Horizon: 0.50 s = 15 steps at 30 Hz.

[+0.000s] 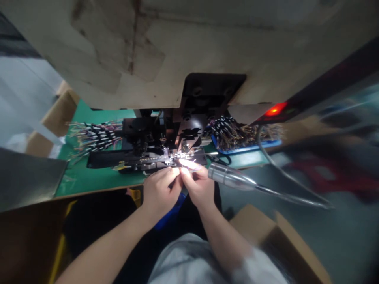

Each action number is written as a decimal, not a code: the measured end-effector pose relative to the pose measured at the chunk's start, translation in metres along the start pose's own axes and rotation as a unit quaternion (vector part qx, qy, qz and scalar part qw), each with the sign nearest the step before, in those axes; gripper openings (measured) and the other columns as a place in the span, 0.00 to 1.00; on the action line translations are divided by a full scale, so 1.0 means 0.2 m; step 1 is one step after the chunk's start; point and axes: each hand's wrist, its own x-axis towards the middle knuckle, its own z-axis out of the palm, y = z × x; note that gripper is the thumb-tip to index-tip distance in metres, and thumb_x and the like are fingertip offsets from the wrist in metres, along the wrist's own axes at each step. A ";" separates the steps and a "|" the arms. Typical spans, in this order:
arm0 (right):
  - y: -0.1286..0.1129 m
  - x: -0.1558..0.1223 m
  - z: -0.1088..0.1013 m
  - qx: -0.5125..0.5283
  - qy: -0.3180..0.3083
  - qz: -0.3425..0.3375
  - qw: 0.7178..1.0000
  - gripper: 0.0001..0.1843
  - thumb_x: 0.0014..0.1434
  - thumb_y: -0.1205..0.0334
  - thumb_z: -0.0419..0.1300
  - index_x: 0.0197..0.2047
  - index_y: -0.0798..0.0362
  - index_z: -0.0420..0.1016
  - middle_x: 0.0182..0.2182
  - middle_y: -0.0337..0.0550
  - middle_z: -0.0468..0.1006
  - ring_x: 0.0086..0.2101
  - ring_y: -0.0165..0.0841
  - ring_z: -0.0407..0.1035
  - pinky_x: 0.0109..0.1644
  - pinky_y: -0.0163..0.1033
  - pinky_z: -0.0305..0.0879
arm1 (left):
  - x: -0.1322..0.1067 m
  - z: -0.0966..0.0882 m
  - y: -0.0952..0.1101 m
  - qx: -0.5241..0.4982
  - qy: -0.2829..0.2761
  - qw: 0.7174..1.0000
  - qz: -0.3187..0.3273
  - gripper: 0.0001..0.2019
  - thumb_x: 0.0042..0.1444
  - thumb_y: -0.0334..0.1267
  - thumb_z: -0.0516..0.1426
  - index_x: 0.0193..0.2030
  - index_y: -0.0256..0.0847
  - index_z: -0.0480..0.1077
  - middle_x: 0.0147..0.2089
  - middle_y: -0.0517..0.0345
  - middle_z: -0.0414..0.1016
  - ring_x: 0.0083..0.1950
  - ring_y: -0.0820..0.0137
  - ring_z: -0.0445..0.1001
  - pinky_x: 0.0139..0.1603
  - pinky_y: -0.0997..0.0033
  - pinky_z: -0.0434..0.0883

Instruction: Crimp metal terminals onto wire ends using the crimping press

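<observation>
My left hand [161, 190] is closed in a pinch at the front of a press machine's terminal feed track [154, 159]. What its fingertips hold is too small to make out. Beside it, touching at the thumbs, my right hand [201, 188] is closed too, its index finger stretched toward the brightly lit tooling [185, 152]. A thin pale wire [195, 169] shows between the thumb and fingers of that hand. Just right of these fingers is the silver head of a gooseneck lamp [227, 176], shining on them.
The machine's large beige body [160, 55] hangs overhead, with a red light [276, 110] at right. Bundled wires [96, 136] lie on the green tabletop [89, 179]; more fill a blue tray [251, 148]. An open cardboard box [257, 221] stands below right.
</observation>
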 end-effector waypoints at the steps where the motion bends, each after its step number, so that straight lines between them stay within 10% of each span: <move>1: 0.00 0.00 0.00 -0.003 -0.001 0.000 1.000 0.12 0.57 0.61 0.64 0.45 0.50 0.81 0.41 0.44 0.83 0.42 0.40 0.77 0.51 0.47 0.73 | 0.00 0.00 0.00 0.004 0.002 1.000 0.000 0.05 0.59 0.32 0.57 0.34 0.40 0.75 0.36 0.55 0.80 0.37 0.67 0.79 0.41 0.71 0.73; 15: -0.03 0.03 -0.02 0.015 -0.055 0.006 0.998 0.11 0.58 0.64 0.63 0.45 0.50 0.80 0.43 0.44 0.82 0.44 0.38 0.76 0.53 0.44 0.72 | 0.01 0.00 -0.01 0.002 -0.004 1.000 -0.023 0.06 0.60 0.33 0.56 0.35 0.41 0.76 0.38 0.54 0.81 0.39 0.67 0.79 0.41 0.71 0.73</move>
